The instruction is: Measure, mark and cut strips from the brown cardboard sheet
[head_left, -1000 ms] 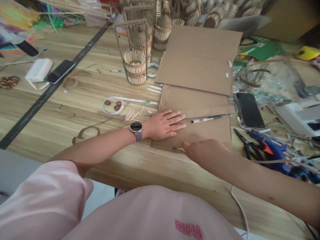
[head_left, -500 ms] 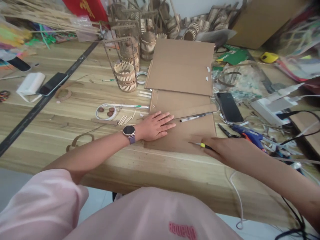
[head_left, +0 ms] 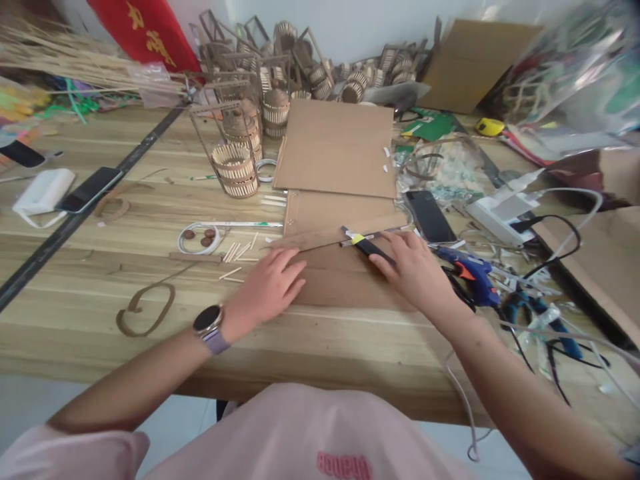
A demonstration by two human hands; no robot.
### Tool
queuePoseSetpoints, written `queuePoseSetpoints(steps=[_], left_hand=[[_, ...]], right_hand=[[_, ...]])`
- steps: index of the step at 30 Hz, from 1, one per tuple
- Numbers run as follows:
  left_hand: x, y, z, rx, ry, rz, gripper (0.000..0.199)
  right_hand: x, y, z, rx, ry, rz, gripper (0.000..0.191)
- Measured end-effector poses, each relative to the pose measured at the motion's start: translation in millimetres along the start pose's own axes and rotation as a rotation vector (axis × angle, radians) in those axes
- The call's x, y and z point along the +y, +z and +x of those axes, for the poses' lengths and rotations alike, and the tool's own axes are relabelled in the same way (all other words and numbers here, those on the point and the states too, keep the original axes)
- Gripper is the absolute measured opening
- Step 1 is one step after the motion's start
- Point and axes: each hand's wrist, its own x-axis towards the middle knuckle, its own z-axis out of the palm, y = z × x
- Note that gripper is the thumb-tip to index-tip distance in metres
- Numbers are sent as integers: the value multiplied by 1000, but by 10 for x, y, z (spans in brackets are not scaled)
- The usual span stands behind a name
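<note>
My right hand (head_left: 413,270) has its thumb and fingers around the rear end of a black and yellow utility knife (head_left: 369,248), whose front lies across a pen (head_left: 377,235). My left hand (head_left: 270,283), wearing a watch (head_left: 208,320), rests at the left edge of a brown cardboard sheet (head_left: 345,277), fingers apart and slightly bent. Its fingertips are close to a thin brown strip (head_left: 300,240) that crosses the sheet. Whether they touch the strip I cannot tell. A second cardboard piece (head_left: 337,147) overlaps the far part of the sheet.
Small wooden sticks (head_left: 237,251) and a white ring (head_left: 199,238) with brown beads lie left. Several slatted miniature buckets (head_left: 235,171) stand behind. On the right are a phone (head_left: 430,217), a glue gun (head_left: 473,273), pliers (head_left: 543,317), a power strip (head_left: 503,213) and loose cables.
My right hand has moved forward with the utility knife, from the sheet's near right to the pen. My left hand has slid back and left, off the middle of the sheet. The view has shifted.
</note>
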Motion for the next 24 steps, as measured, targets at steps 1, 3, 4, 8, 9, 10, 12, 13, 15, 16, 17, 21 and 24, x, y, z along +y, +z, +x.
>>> queuePoseSetpoints(steps=[1, 3, 4, 8, 9, 10, 12, 13, 15, 16, 17, 21, 24], left_hand=[[12, -28, -87, 28, -84, -37, 33], [23, -82, -236, 17, -270, -151, 31], [26, -108, -289, -8, -358, -238, 31], [38, -211, -337, -187, -646, -628, 38], [42, -232, -319, -224, -700, -686, 42], [45, -250, -296, -250, -749, -730, 45], [50, -272, -252, -270, -831, -807, 49], [51, -278, -233, -258, -862, -848, 51], [54, -281, -204, -205, -898, -933, 51], [55, -281, -194, -176, -909, -973, 50], [56, -281, -187, -147, -924, -1010, 49], [61, -280, -181, -80, -1029, -1164, 48], [50, -284, -183, -109, -1053, -1235, 45]], right_hand=[[92, 11, -88, 30, 45, 31, 47], [306, 29, -303, 19, 181, 72, 43], [409, 37, -416, 0, 285, 82, 43], [644, 82, -742, -171, 522, 254, 48], [653, 97, -780, -200, 521, 343, 50], [649, 113, -802, -222, 515, 437, 53], [619, 139, -813, -254, 497, 630, 59], [601, 147, -810, -261, 491, 723, 63], [573, 150, -798, -250, 482, 902, 69], [564, 147, -792, -243, 484, 990, 72], [557, 142, -788, -239, 498, 1076, 72], [523, 142, -776, -265, 647, 1411, 56], [481, 171, -762, -362, 755, 1592, 48]])
